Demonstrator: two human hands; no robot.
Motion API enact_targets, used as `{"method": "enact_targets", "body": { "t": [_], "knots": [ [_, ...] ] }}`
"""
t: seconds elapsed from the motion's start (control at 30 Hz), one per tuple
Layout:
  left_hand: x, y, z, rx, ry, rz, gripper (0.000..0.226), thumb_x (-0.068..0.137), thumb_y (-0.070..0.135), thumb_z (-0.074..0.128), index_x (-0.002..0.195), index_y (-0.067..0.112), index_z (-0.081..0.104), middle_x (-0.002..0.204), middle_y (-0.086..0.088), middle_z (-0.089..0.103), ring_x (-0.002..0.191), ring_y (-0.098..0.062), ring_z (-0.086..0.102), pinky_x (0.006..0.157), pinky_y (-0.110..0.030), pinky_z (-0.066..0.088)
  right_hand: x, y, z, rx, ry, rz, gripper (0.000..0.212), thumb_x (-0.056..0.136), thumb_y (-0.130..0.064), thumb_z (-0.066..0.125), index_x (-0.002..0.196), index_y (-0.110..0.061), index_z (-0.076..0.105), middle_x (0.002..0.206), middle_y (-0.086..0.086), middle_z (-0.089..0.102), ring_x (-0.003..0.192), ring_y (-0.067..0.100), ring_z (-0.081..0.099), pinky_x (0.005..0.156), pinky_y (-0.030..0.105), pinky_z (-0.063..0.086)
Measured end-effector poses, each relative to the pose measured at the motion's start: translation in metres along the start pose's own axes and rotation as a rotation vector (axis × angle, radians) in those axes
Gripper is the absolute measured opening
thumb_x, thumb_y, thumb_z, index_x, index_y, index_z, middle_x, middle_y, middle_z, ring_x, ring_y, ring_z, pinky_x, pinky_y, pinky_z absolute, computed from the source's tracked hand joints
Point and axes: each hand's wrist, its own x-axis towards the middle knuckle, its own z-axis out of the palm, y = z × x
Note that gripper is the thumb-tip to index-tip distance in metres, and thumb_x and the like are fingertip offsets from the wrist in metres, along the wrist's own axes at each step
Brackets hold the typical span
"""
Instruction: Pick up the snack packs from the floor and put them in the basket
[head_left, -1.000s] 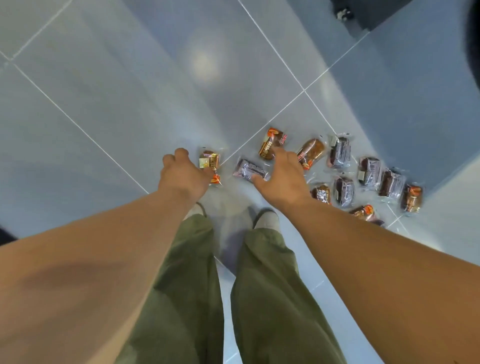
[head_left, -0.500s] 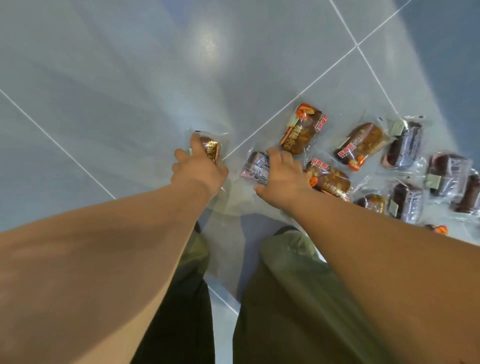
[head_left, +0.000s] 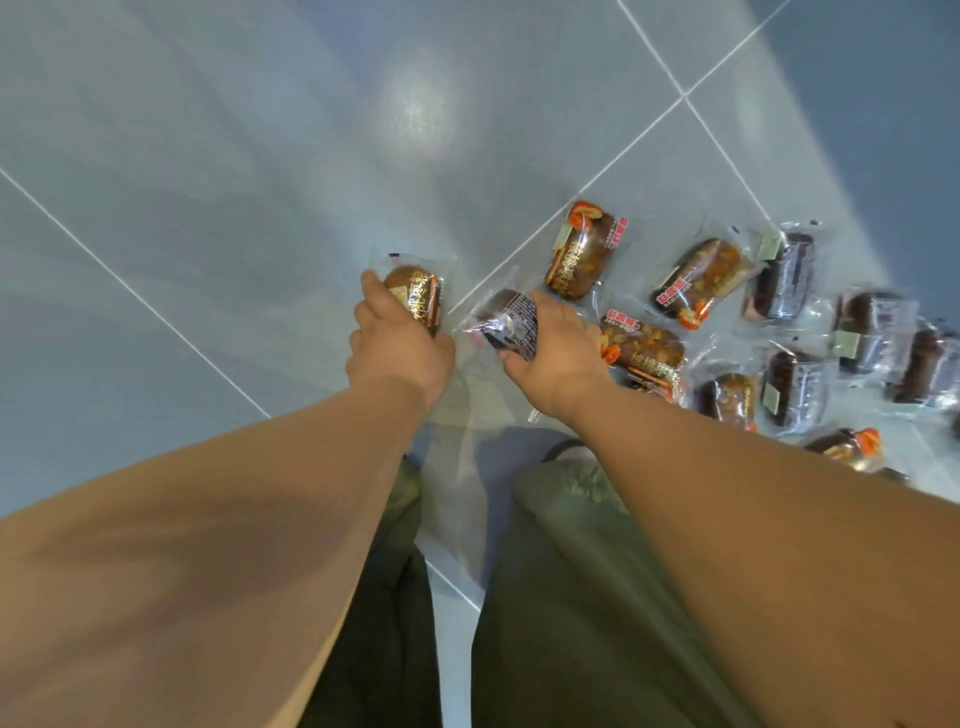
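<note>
Left grip (head_left: 400, 348) is clamped on a golden-brown snack pack (head_left: 415, 296), fingers curled over its near end and 1 finger lying along its left side. Right grip (head_left: 558, 364) is clamped on a dark snack pack (head_left: 506, 322) in a clear wrapper, with fingers laid over the top and the thumb tucked against the near edge. Both arms reach straight down from the bottom of the view, past olive-green trousers (head_left: 597, 571), to a pale grey tiled floor (head_left: 208, 156).

1 second ago the 2 hands were only arriving, each just beside its pack, and the view was higher above the floor. Half a second ago they had settled on the packs. Now the fingers have closed around them and the view has dropped nearer the tiles. Both packs lie at floor level; whether either has lifted clear cannot be told.

To the right, at least 8 other snack packs (head_left: 698, 283) lie scattered on the floor. One orange-labelled pack (head_left: 644, 353) sits just beside the right hand, partly under the wrist. Another (head_left: 584, 257) lies just beyond the dark pack.

No basket is in view. This looks like the grasping step of an early round: 2 packs are secured and ready to be raised and carried to the basket, wherever it stands, and most of the picking up is not yet done. The slippery wrappers may slide in a loose hold
</note>
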Motion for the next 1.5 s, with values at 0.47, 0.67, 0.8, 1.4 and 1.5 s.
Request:
{"method": "enact_targets", "body": {
  "t": [0.47,0.67,0.8,1.4,1.5],
  "knots": [
    [-0.206,0.103,-0.223,-0.07,-0.01,0.14,0.077,0.083,0.033,0.061,0.147,0.019,0.021,0.128,-0.014,0.046,0.113,-0.035,0.052,0.094,-0.042,0.046,-0.22,-0.097,-0.195,0.375,0.28,0.061,0.07,0.088,-0.038,0.061,0.146,-0.017,0.028,0.143,0.01,0.036,0.129,0.033,0.039,0.107,0.047,0.035],
    [-0.315,0.134,-0.33,-0.209,0.078,0.181,0.05,0.076,0.028,0.066,0.112,0.017,0.034,0.105,-0.01,0.058,0.094,-0.034,0.06,0.087,-0.044,0.051,-0.348,-0.14,-0.271,0.596,0.357,0.083,0.066,0.087,-0.038,0.062,0.14,-0.018,0.027,0.134,0.011,0.049,0.117,0.035,0.052,0.099,0.047,0.044],
    [-0.376,0.145,-0.376,-0.249,0.103,0.248,0.044,0.076,0.026,0.068,0.104,0.015,0.036,0.097,-0.009,0.061,0.088,-0.03,0.059,0.081,-0.038,0.051,-0.415,-0.154,-0.309,0.701,0.489,0.09,0.05,0.085,-0.04,0.063,0.118,-0.024,0.029,0.114,0.008,0.057,0.102,0.033,0.06,0.09,0.048,0.049],
    [-0.477,0.192,-0.424,-0.177,0.139,0.616,0.044,0.072,0.031,0.07,0.105,0.02,0.043,0.098,-0.008,0.061,0.089,-0.033,0.06,0.085,-0.047,0.051,-0.547,-0.165,-0.348,0.962,0.976,0.329,0.047,0.083,-0.041,0.062,0.122,-0.029,0.037,0.113,0.003,0.058,0.105,0.027,0.054,0.094,0.048,0.045],
    [-0.479,0.194,-0.417,-0.11,0.117,0.651,0.048,0.073,0.032,0.071,0.111,0.017,0.044,0.099,-0.009,0.059,0.09,-0.033,0.059,0.084,-0.047,0.051,-0.556,-0.161,-0.334,1.012,1.012,0.421,0.048,0.083,-0.04,0.062,0.123,-0.03,0.037,0.113,0.002,0.056,0.105,0.026,0.054,0.093,0.047,0.046]
  ]
}}
